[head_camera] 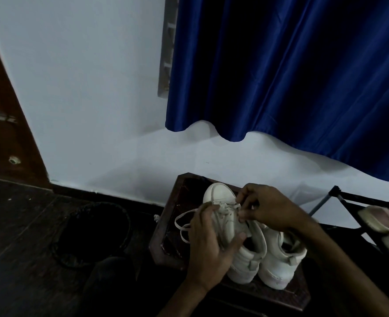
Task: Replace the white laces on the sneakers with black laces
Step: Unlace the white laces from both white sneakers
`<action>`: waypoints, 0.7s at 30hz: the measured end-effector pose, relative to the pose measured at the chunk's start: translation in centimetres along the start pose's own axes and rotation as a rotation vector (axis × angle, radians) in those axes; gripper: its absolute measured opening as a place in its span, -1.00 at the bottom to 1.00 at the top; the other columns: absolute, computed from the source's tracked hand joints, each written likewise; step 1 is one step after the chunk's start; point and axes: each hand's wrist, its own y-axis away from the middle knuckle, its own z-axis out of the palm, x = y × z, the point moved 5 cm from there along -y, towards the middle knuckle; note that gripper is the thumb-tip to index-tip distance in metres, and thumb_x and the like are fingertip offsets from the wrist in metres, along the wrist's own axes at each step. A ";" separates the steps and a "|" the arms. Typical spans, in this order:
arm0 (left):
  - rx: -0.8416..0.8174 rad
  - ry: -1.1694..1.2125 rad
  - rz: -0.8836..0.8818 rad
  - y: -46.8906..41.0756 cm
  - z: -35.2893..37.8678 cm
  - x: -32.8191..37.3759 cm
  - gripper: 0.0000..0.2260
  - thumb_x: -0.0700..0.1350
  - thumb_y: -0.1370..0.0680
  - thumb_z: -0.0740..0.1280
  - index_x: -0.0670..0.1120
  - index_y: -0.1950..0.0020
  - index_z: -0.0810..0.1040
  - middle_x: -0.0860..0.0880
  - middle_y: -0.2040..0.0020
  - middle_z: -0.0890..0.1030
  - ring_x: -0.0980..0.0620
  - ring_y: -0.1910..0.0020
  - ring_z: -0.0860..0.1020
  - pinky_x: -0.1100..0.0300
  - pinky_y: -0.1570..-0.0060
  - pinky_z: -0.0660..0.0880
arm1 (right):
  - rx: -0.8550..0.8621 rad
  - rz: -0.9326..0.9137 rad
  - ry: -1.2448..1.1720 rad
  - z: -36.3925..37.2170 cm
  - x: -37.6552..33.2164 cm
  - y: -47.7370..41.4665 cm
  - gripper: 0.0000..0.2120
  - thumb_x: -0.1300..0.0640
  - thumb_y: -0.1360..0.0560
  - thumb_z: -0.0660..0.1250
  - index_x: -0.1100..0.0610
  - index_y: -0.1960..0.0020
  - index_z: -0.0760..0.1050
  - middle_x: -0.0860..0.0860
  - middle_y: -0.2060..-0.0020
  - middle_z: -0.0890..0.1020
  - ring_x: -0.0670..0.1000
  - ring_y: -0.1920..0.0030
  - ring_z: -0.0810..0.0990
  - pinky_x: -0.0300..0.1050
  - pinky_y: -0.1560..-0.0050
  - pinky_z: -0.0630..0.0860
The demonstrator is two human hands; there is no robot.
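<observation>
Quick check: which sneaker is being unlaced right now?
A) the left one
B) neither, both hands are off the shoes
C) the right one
A: the left hand grips the left sneaker and the right hand pinches its lace; no fingers are on the right sneaker.

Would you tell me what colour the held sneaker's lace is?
White flat fabric lace, clearest in the head view.
</observation>
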 end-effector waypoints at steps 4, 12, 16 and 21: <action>0.125 -0.089 -0.078 0.5 0.7 -1.0 -0.50 0.27 -0.37 0.40 0.03 -0.15 0.38 0.08 -0.32 0.38 0.08 -0.36 0.36 -0.10 -0.27 0.37 | -0.037 -0.041 -0.221 -3.6 -1.0 2.1 -0.78 0.30 -0.43 0.47 0.17 0.02 0.46 0.05 0.28 0.72 -0.12 0.39 0.49 -0.30 0.28 0.41; 0.170 -0.173 -0.046 0.6 0.4 -0.9 -0.49 0.41 -0.36 0.34 0.03 -0.03 0.38 0.13 -0.21 0.42 0.08 -0.30 0.41 -0.09 -0.19 0.40 | 0.001 -0.100 0.462 -2.5 -0.1 0.4 -0.82 -0.10 -0.46 0.41 -0.18 -0.05 0.57 -0.21 -0.01 0.52 -0.16 -0.07 0.40 -0.06 -0.10 0.43; 0.173 -0.194 -0.050 0.6 0.5 -1.0 -0.49 0.40 -0.36 0.35 0.04 -0.02 0.37 0.09 -0.28 0.41 0.04 -0.30 0.42 -0.10 -0.20 0.39 | 0.050 -0.096 0.609 1.2 -0.7 -1.3 -0.84 -0.02 -0.51 0.34 -0.09 -0.06 0.61 -0.10 -0.07 0.49 -0.04 -0.19 0.39 0.06 -0.14 0.45; 0.198 -0.227 -0.014 0.5 0.3 -0.8 -0.51 0.34 -0.35 0.39 0.02 -0.02 0.37 0.07 -0.25 0.42 0.02 -0.27 0.43 -0.12 -0.19 0.41 | 0.014 -0.178 0.315 -2.1 0.2 0.5 -0.93 -0.07 -0.42 0.47 -0.13 0.21 0.62 -0.23 0.09 0.52 -0.20 0.02 0.44 -0.18 -0.03 0.43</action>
